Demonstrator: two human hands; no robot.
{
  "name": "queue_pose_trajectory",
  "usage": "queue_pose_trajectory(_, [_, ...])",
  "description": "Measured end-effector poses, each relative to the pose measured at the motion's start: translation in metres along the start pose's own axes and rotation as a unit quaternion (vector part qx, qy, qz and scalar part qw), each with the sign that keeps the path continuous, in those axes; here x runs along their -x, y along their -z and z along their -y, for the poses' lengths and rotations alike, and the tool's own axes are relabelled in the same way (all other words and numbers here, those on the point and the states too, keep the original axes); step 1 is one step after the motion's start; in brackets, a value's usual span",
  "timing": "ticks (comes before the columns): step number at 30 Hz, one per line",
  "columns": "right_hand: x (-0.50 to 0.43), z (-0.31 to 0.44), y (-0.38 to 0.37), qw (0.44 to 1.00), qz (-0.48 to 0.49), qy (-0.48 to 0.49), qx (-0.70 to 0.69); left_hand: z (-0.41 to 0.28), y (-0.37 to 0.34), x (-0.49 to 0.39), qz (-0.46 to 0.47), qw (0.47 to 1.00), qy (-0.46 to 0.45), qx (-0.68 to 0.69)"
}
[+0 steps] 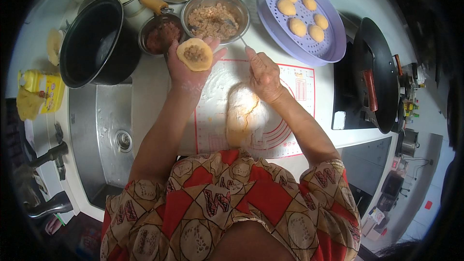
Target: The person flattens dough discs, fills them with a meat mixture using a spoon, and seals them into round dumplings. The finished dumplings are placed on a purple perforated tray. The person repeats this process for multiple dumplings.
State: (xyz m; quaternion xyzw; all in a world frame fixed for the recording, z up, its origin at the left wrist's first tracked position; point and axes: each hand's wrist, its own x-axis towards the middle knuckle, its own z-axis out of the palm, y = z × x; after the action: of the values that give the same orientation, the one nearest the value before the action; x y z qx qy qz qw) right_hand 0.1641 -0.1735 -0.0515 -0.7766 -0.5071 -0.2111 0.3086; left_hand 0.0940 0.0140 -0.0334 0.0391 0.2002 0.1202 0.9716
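Observation:
On the open palm of my left hand (188,69) lies a flat round of yellow dough (197,64) with brown minced filling (195,53) at its middle. My right hand (266,74) grips the thin handle of a metal spoon (243,41), whose bowl end rests in the filling inside a steel bowl (247,18). Left of that bowl stands a smaller steel bowl of pinkish minced meat (166,36). Between my forearms, a floured lump of dough (241,116) sits on a white silicone mat with red markings (206,96).
A lilac perforated steamer tray (270,0) holds several round dough balls (298,27) at the back right. A black wok (384,76) is on the hob at right. At left are a big black pot (127,50), a steel sink (114,116), a faucet (50,156) and a yellow container (54,92).

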Motion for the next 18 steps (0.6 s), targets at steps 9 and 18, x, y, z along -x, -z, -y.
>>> queue_pose_trajectory(9, [-0.021, 0.001, 0.014, 0.987, -0.031, -0.142, -0.071, 0.001, 0.007, -0.003, -0.034, 0.999, -0.006, -0.018])
queue_pose_trajectory(18, [-0.04, 0.008, 0.018, 0.873, 0.067, -0.403, -0.267, 0.006, 0.014, -0.012, -0.059, 0.998, -0.014, -0.022])
